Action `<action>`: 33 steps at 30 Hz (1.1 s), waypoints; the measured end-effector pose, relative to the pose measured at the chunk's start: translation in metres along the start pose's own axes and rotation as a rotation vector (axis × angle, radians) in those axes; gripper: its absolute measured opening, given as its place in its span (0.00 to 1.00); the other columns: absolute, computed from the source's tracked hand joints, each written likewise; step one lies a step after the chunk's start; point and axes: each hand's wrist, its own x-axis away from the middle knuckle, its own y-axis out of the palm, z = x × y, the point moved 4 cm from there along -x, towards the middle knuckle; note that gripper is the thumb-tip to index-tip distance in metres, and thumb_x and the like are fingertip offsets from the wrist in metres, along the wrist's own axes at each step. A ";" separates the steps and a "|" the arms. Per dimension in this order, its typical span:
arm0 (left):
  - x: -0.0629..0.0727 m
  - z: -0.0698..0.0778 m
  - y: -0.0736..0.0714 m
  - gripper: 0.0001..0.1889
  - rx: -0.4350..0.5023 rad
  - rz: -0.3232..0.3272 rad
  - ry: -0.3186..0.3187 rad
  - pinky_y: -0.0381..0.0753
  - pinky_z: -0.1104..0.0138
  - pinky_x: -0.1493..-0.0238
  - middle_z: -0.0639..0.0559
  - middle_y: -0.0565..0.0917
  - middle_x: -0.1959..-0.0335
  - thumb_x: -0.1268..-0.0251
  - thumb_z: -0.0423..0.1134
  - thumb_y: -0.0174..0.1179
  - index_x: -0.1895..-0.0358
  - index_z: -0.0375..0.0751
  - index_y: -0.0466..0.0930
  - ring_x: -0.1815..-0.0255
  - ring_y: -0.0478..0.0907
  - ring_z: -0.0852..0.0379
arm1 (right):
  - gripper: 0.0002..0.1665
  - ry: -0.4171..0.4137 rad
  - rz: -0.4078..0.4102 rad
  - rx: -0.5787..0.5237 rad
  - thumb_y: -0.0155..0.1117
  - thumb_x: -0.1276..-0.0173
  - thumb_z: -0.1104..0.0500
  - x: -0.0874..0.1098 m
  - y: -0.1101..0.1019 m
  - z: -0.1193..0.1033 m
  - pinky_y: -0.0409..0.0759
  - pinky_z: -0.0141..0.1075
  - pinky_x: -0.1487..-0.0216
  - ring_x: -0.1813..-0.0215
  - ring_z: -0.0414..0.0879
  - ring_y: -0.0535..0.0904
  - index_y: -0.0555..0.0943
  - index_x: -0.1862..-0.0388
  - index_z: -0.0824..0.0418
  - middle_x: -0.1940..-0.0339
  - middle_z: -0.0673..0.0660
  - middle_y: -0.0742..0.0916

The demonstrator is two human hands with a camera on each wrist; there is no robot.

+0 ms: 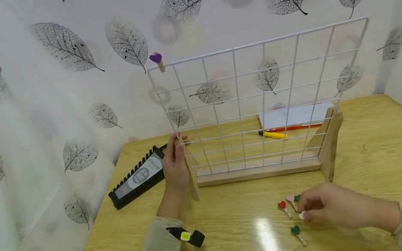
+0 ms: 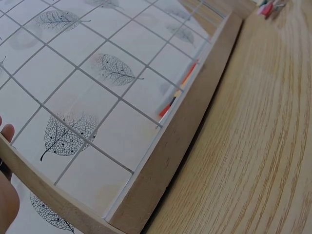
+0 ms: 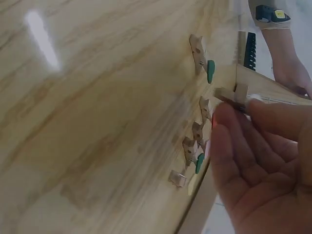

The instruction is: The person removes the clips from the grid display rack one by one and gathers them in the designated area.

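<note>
A white wire grid (image 1: 234, 64) stands tilted in a wooden stand (image 1: 259, 173). My left hand (image 1: 175, 168) holds the stand's left upright, thumb in front. A small clothespin with a purple heart (image 1: 156, 58) is clipped at the grid's top left corner. Above the table, my right hand (image 1: 334, 207) pinches a wooden clothespin (image 3: 226, 94) with a white heart (image 1: 302, 215) between thumb and fingers. Around it lie clothespins with a red heart (image 1: 282, 205), a pink heart (image 1: 290, 198) and green hearts (image 1: 296, 230). In the right wrist view several clothespins lie beside the fingers.
Left of the stand lies a black toothed holder with a grey label (image 1: 140, 176). Behind the grid are a yellow-handled screwdriver (image 1: 275, 134) and a flat white item with a red edge (image 1: 293, 117). A leaf-patterned curtain (image 1: 187, 32) borders the wooden table (image 1: 232, 233).
</note>
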 end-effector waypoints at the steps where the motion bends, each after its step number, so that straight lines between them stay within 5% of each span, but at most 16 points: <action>1: 0.000 0.000 0.000 0.20 0.001 -0.001 0.003 0.76 0.57 0.35 0.61 0.81 0.44 0.16 0.38 0.43 0.29 0.35 0.69 0.45 0.81 0.54 | 0.03 0.014 -0.011 -0.004 0.67 0.28 0.58 0.000 0.002 0.003 0.81 0.32 0.68 0.64 0.34 0.80 0.85 0.59 0.56 0.65 0.47 0.88; 10: -0.002 0.001 0.002 0.21 0.047 -0.010 0.000 0.76 0.65 0.36 0.62 0.80 0.44 0.18 0.49 0.46 0.29 0.48 0.70 0.45 0.80 0.61 | 0.03 0.028 -0.038 0.045 0.70 0.31 0.60 -0.004 0.010 0.019 0.78 0.30 0.70 0.68 0.32 0.76 0.87 0.63 0.51 0.68 0.42 0.85; 18: -0.002 0.000 0.001 0.29 0.022 0.010 -0.013 0.76 0.66 0.36 0.64 0.81 0.46 0.18 0.49 0.46 0.30 0.25 0.66 0.46 0.80 0.60 | 0.03 0.045 -0.069 0.058 0.69 0.31 0.59 -0.005 0.012 0.023 0.76 0.30 0.72 0.70 0.32 0.75 0.88 0.62 0.52 0.70 0.41 0.85; 25: -0.002 0.000 0.004 0.23 0.037 0.013 -0.017 0.77 0.63 0.36 0.61 0.81 0.46 0.17 0.41 0.46 0.31 0.28 0.68 0.45 0.81 0.51 | 0.06 0.058 -0.050 0.062 0.68 0.29 0.54 -0.006 0.004 0.012 0.73 0.29 0.77 0.76 0.32 0.72 0.88 0.59 0.54 0.74 0.42 0.83; 28: -0.001 0.000 0.003 0.21 0.017 0.019 -0.043 0.76 0.63 0.35 0.59 0.82 0.45 0.16 0.39 0.45 0.30 0.31 0.69 0.45 0.81 0.50 | 0.08 -0.042 0.022 0.124 0.66 0.27 0.54 -0.013 -0.010 -0.012 0.73 0.29 0.80 0.78 0.31 0.71 0.87 0.57 0.55 0.74 0.44 0.85; 33: -0.001 0.000 0.001 0.19 -0.024 0.020 -0.084 0.74 0.66 0.33 0.62 0.81 0.45 0.16 0.35 0.44 0.30 0.36 0.70 0.43 0.80 0.46 | 0.06 -0.425 0.327 0.472 0.70 0.30 0.60 -0.024 -0.042 -0.072 0.76 0.27 0.75 0.70 0.29 0.75 0.87 0.56 0.52 0.67 0.39 0.86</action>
